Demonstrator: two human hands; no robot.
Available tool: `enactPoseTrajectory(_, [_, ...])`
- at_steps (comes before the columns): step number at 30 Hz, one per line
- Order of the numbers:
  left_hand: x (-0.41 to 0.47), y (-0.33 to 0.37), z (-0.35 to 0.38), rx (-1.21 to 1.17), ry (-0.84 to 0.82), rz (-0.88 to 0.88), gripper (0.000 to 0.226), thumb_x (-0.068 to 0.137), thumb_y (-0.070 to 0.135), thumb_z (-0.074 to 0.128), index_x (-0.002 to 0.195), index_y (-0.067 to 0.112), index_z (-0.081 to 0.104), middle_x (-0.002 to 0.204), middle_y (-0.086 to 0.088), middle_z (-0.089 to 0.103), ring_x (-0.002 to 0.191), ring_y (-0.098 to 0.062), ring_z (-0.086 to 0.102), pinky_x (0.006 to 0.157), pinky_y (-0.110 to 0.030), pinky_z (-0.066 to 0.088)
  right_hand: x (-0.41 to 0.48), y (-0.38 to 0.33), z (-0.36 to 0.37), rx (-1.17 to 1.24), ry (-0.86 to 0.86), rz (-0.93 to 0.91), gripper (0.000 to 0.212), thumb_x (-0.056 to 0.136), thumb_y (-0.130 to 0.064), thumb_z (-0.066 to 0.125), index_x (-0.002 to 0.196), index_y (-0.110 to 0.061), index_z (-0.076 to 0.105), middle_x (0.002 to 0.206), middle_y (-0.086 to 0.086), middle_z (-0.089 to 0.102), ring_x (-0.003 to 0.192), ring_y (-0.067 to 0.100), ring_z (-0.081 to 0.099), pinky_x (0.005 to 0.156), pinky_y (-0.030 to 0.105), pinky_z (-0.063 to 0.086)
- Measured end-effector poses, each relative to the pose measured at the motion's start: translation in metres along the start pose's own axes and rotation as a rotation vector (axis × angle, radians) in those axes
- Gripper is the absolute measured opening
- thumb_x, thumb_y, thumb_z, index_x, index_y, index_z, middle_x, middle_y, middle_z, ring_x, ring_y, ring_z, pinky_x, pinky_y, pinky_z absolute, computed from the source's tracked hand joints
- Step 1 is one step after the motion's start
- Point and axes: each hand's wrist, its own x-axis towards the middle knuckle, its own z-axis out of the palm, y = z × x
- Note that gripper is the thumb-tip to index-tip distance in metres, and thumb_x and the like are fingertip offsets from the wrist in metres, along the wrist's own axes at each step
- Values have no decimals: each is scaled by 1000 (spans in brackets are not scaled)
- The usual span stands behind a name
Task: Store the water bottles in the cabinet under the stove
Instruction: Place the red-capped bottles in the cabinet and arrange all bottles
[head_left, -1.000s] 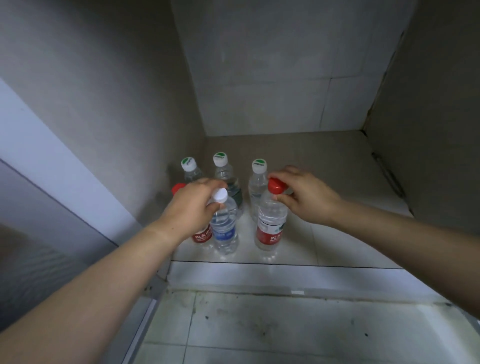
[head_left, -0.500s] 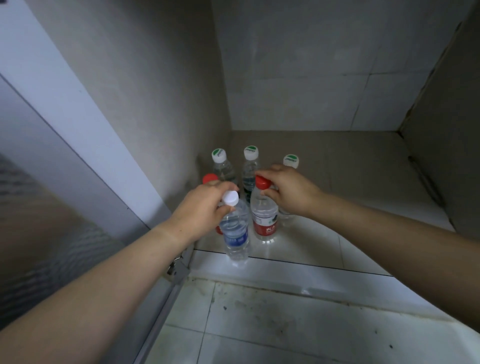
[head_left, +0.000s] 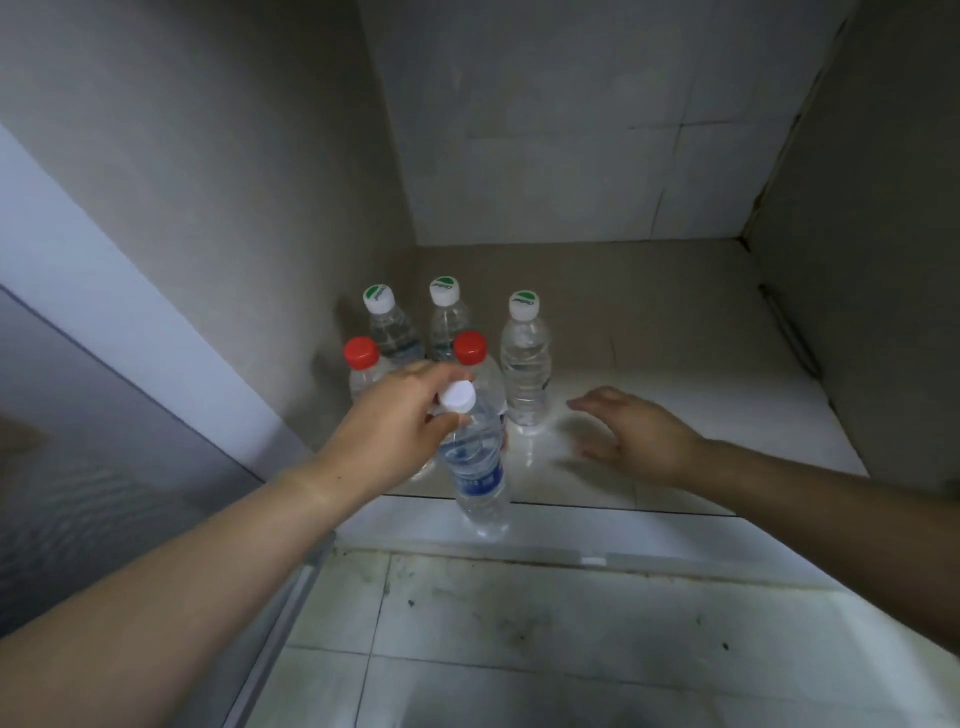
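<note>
Where the cabinet floor (head_left: 675, 332) meets its near edge, your left hand (head_left: 400, 415) has its grip curled round the neck of the blue-label bottle (head_left: 475, 467), just under the white cap. The bottle is roughly upright. Your right hand (head_left: 631, 434) is near on the right, grip slack, fingers spread, holding nothing. Behind stand two red-cap bottles (head_left: 470, 349). Farther, by the left wall, stand three green-marked bottles (head_left: 524, 358).

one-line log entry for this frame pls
left hand: grips white-cap bottle at neck | right hand: open, empty | other bottles: five, upright on cabinet floor
</note>
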Motion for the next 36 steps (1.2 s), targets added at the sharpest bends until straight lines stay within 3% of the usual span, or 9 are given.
enactPoseTrajectory(4, [10, 18, 23, 1, 24, 36, 34, 81, 17, 68, 114, 22, 59, 111, -1, 64, 99, -20, 60, 83, -35, 48, -23, 46, 43, -85, -243, 158, 73, 85, -51, 56, 143, -18, 28, 152, 6, 24, 138, 25, 25, 112, 32, 27])
enactPoseTrajectory(6, [16, 26, 34, 15, 47, 40, 36, 81, 18, 68, 115, 23, 58, 112, -1, 64, 99, -21, 60, 82, -35, 48, -34, 67, 56, -139, -278, 195, 71, 89, -48, 51, 145, -18, 21, 157, 5, 11, 143, 24, 12, 115, 35, 23])
enactPoseTrajectory(9, [26, 40, 46, 46, 65, 47, 39, 82, 16, 67, 119, 22, 57, 114, -2, 63, 101, -23, 59, 76, -27, 41, -48, 87, 67, -186, -263, 179, 69, 92, -47, 44, 147, -17, 17, 158, 5, 5, 144, 22, 8, 116, 34, 20])
enactPoseTrajectory(16, [50, 53, 54, 57, 72, 66, 36, 83, 11, 65, 117, 17, 57, 109, -4, 64, 97, -23, 58, 73, -23, 33, -51, 104, 71, -199, -234, 108, 69, 92, -50, 42, 147, -18, 16, 158, 4, 6, 144, 21, 10, 116, 34, 21])
enactPoseTrajectory(26, [63, 48, 53, 138, 99, 78, 39, 82, 10, 66, 120, 13, 57, 113, -10, 64, 101, -29, 59, 81, -33, 45, -50, 105, 65, -198, -283, 103, 69, 92, -50, 41, 147, -19, 14, 158, 4, 2, 145, 20, 7, 116, 35, 20])
enactPoseTrajectory(32, [61, 44, 48, 157, 89, 130, 40, 82, 19, 67, 120, 17, 56, 115, -7, 61, 99, -26, 59, 77, -34, 48, -50, 95, 54, -187, -306, 104, 69, 92, -49, 43, 147, -18, 15, 158, 6, 4, 144, 21, 9, 115, 35, 22])
enactPoseTrajectory(36, [60, 35, 26, 195, 130, 132, 48, 78, 36, 69, 122, 22, 55, 118, -2, 60, 98, -24, 59, 77, -36, 49, -26, 72, 18, 31, -49, 82, 70, 86, -47, 56, 143, -17, 29, 153, 7, 24, 140, 22, 26, 113, 31, 27])
